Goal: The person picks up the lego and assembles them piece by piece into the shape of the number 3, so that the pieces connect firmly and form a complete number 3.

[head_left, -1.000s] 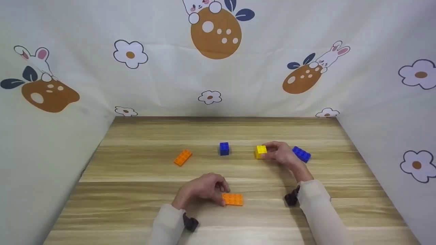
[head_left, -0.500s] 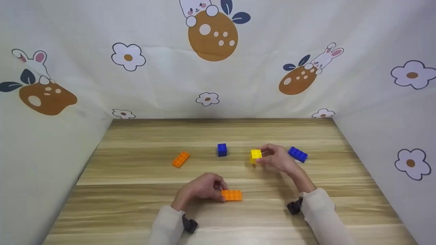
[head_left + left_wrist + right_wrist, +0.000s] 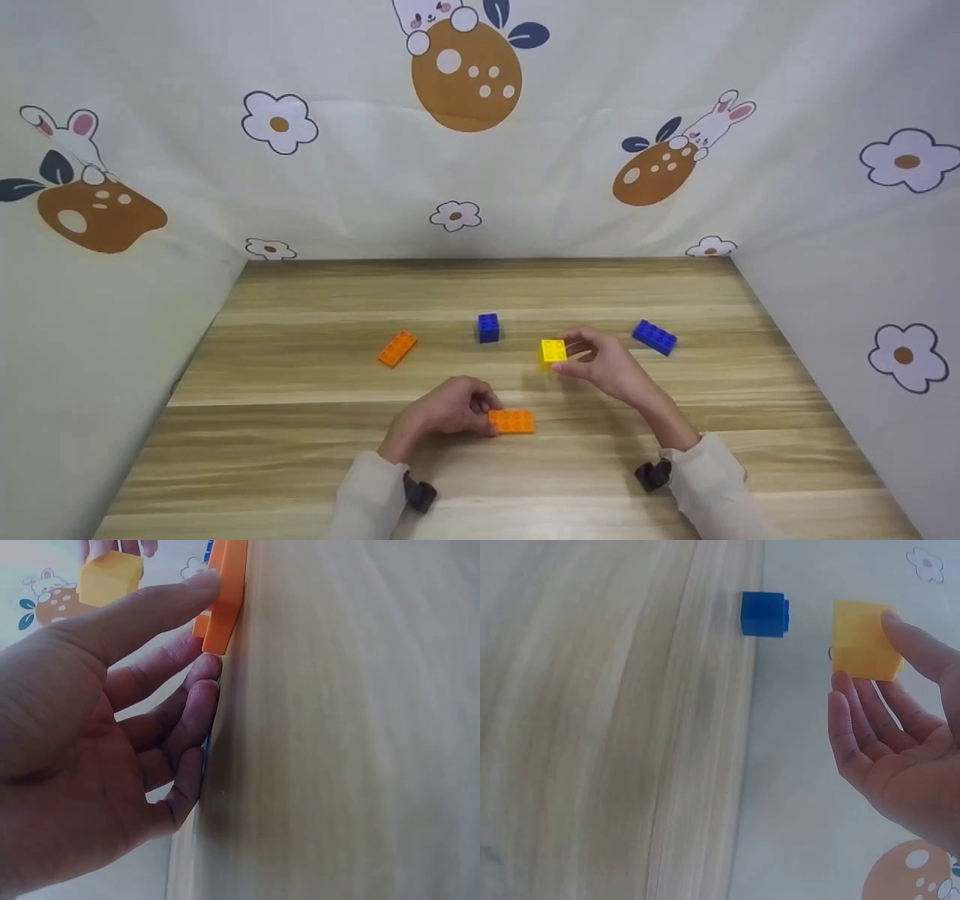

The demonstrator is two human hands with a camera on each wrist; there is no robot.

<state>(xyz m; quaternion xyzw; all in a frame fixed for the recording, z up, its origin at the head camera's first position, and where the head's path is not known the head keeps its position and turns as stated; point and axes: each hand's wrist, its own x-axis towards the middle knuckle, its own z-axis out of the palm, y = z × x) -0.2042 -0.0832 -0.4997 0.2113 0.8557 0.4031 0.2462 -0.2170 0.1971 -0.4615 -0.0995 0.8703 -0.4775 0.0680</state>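
Note:
My left hand [image 3: 455,407] pinches the left end of a flat orange building brick [image 3: 511,421] between thumb and fingers. In the left wrist view the thumb lies across that orange brick [image 3: 227,596], close over the wooden table. The right hand [image 3: 604,365] holds a square yellow building brick [image 3: 553,353] up off the table, its studs on top. Seen from the right wrist, the thumb presses one side of the yellow brick [image 3: 862,637] and fingers are on the other. The yellow brick is behind and right of the orange one, apart from it.
On the wooden table [image 3: 300,465], a second orange brick [image 3: 397,349] lies at the back left. A small blue block [image 3: 488,328] stands at the back middle, and a longer blue brick [image 3: 655,337] lies at the back right. A printed cloth [image 3: 360,180] encloses the table.
The right hand has lifted the yellow brick and brought it left and toward the person. The left hand has shifted the orange brick slightly away from the person.

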